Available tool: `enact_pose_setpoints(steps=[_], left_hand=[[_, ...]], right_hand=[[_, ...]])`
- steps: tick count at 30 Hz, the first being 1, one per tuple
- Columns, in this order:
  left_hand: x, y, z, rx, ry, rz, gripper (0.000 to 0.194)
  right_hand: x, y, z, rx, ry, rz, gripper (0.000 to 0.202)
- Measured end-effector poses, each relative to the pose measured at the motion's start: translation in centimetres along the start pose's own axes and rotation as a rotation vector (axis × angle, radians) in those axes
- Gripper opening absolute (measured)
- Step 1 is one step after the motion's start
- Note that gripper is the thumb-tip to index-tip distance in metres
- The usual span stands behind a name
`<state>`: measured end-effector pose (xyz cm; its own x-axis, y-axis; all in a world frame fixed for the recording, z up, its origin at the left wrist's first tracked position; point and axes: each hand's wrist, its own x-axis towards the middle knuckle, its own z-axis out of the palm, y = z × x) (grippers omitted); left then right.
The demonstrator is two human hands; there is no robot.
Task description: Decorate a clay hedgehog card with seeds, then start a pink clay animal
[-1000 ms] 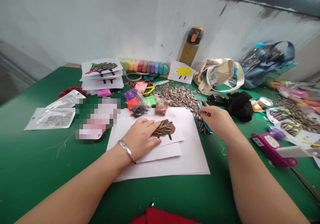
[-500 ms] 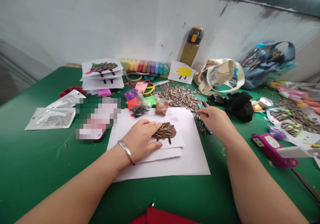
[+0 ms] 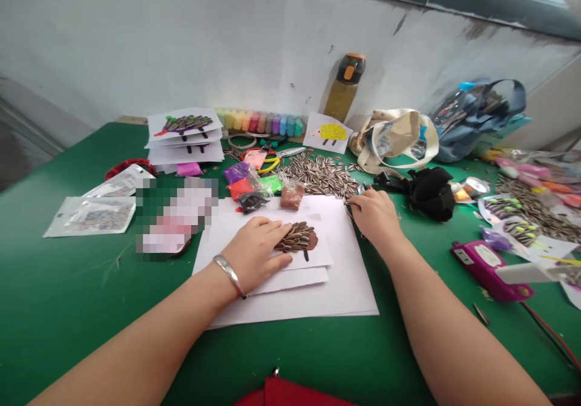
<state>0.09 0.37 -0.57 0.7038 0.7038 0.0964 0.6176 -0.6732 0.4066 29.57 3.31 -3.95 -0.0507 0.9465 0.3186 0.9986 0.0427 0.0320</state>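
My left hand [image 3: 259,253] lies flat with its fingers spread over the left part of a picture on white paper [image 3: 320,255]. Striped seeds [image 3: 297,237] cover the figure's body beside my fingertips, next to a brown clay head [image 3: 313,240] and a black leg [image 3: 306,255]. Larger white sheets [image 3: 354,285] lie beneath. At the sheets' right edge, my right hand [image 3: 374,213] is closed, its fingertips by the pens and the near end of the seed pile [image 3: 318,173]; what they pinch is too small to make out.
Colourful clay packets [image 3: 239,187] sit behind the sheets, with scissors [image 3: 267,163] beyond. Stacked pictures [image 3: 184,143] stand at the back left. A bottle [image 3: 345,88], cloth bag [image 3: 390,137], black pouch [image 3: 431,193] and magenta device [image 3: 488,268] are to the right.
My right hand has moved a little to the left, nearer the sheets' edge, and now covers most of the pens. A lone seed shows on the table at the right. My left hand stays put.
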Motion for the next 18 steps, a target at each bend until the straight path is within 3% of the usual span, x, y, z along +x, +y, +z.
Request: enact_pose_setpoints(steps=[7, 12, 18], left_hand=[[0.0, -0.1, 0.0, 0.005, -0.004, -0.006, 0.042], [0.1, 0.0, -0.1, 0.016, -0.007, -0.003, 0.041], [0.2, 0.1, -0.2, 0.008, -0.012, 0.003, 0.04]], right_hand=[[0.0, -0.4, -0.5, 0.072, 0.056, 0.074, 0.027], [-0.2, -1.9, -2.3, 0.305, 0.089, 0.112, 0.027], [-1.5, -4.7, -3.8, 0.624, -0.007, -0.076, 0.021]])
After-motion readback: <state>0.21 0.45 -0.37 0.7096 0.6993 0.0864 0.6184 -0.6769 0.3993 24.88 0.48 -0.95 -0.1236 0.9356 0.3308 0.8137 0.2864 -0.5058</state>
